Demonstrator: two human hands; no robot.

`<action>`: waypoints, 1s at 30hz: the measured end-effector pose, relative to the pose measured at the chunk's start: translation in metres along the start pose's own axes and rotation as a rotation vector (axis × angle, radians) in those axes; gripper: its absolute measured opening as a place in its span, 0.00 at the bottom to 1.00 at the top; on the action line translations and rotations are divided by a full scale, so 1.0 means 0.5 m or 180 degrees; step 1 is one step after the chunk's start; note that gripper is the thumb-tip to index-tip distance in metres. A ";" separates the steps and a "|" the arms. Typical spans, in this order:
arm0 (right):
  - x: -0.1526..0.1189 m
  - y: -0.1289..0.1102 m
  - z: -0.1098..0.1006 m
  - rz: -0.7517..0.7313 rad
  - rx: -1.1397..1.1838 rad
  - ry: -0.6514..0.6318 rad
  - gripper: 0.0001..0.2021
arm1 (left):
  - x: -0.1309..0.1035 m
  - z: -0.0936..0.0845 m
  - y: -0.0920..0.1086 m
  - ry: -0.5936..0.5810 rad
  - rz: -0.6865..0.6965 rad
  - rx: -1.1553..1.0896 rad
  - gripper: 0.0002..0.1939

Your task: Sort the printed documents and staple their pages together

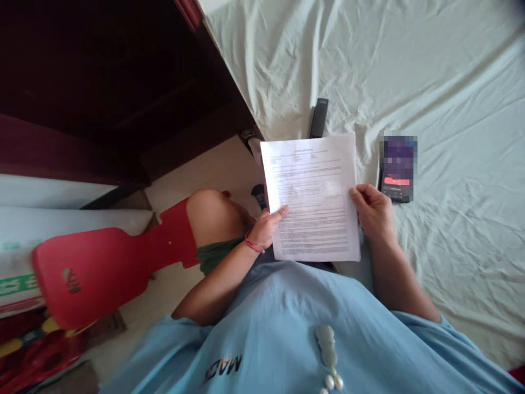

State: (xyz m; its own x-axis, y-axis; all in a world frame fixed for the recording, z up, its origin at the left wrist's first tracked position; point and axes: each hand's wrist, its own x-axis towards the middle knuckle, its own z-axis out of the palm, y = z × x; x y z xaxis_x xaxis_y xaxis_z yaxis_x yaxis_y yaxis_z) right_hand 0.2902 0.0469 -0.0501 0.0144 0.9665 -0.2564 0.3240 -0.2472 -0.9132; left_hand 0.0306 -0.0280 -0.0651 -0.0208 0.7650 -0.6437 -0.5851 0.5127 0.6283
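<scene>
A stack of printed paper sheets (pixel 314 213), its edges slightly offset at the lower right, is held up in front of my body. My left hand (pixel 268 225) grips the left edge, thumb on the printed side and fingers hidden behind. At the right edge, my right hand (pixel 372 210) pinches the paper between thumb and curled fingers. Just beyond the top edge lies a long black object (pixel 319 117), possibly a stapler, partly covered by the paper. A phone (pixel 396 192) with a lit, blurred-out screen rests right of my right hand.
A pale green wrinkled sheet (pixel 451 109) covers the bed-like surface ahead and to the right. On the left are a red plastic chair (pixel 102 268), a bare knee (pixel 215 216) and dark wooden furniture (pixel 102 82). White packaging (pixel 16 251) lies behind the chair.
</scene>
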 end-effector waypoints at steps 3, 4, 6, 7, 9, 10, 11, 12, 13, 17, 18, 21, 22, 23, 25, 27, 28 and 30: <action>-0.006 -0.007 0.002 -0.0072 -0.0130 0.0073 0.15 | -0.004 -0.004 -0.006 0.0027 0.0055 -0.0012 0.29; -0.007 -0.010 0.002 -0.0106 -0.0144 0.0112 0.15 | -0.007 -0.005 -0.011 0.0026 0.0060 -0.0013 0.29; -0.009 -0.013 0.001 -0.0134 -0.0126 0.0172 0.15 | -0.013 -0.007 -0.024 0.0007 0.0031 -0.0046 0.31; -0.010 -0.013 0.000 -0.0132 -0.0102 0.0202 0.15 | -0.017 -0.008 -0.031 -0.0015 -0.0018 -0.0070 0.32; -0.010 -0.012 -0.002 -0.0133 -0.0053 0.0265 0.15 | -0.024 -0.008 -0.043 -0.0071 -0.0151 -0.0091 0.35; -0.009 -0.010 -0.002 -0.0140 -0.0030 0.0286 0.15 | -0.028 -0.007 -0.048 -0.0080 -0.0189 -0.0066 0.36; -0.009 -0.008 -0.002 -0.0143 -0.0017 0.0289 0.15 | -0.031 -0.007 -0.052 -0.0065 -0.0195 -0.0016 0.36; -0.009 -0.007 -0.001 -0.0129 -0.0010 0.0271 0.15 | -0.034 -0.006 -0.054 -0.0040 -0.0181 0.0052 0.36; -0.009 -0.006 0.000 -0.0103 -0.0009 0.0232 0.16 | -0.036 -0.006 -0.055 -0.0013 -0.0158 0.0122 0.35; -0.010 -0.014 0.004 -0.0115 -0.0120 0.0116 0.16 | -0.035 -0.005 -0.046 0.0168 -0.0041 0.0270 0.34; -0.010 -0.018 0.004 -0.0167 -0.0174 0.0126 0.15 | -0.033 -0.004 -0.043 0.0249 0.0024 0.0262 0.35; -0.008 -0.036 -0.002 -0.0283 -0.0420 0.0183 0.12 | -0.024 0.001 -0.037 0.0446 0.0183 0.0176 0.35; -0.008 -0.041 -0.006 -0.0285 -0.0521 0.0161 0.12 | -0.022 0.004 -0.037 0.0444 0.0200 0.0150 0.35; -0.007 -0.045 -0.009 -0.0273 -0.0616 0.0117 0.13 | -0.020 0.007 -0.039 0.0412 0.0211 0.0132 0.35; -0.005 -0.048 -0.016 -0.0235 -0.0757 0.0031 0.14 | -0.017 0.013 -0.042 0.0332 0.0275 0.0135 0.34; -0.004 -0.046 -0.021 -0.0198 -0.0821 0.0037 0.14 | -0.015 0.018 -0.048 0.0325 0.0372 0.0170 0.34; -0.005 -0.042 -0.023 -0.0184 -0.0825 0.0067 0.14 | -0.014 0.019 -0.050 0.0341 0.0400 0.0182 0.34; -0.008 -0.033 -0.027 -0.0156 -0.0809 0.0097 0.14 | -0.009 0.019 -0.055 0.0365 0.0429 0.0200 0.34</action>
State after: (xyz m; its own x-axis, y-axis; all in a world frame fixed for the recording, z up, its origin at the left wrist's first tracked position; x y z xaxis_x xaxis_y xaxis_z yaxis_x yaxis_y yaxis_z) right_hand 0.2973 0.0481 -0.0298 0.0203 0.9794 -0.2007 0.5521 -0.1783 -0.8145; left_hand 0.0543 -0.0419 -0.0755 -0.1901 0.7809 -0.5951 -0.5190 0.4346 0.7360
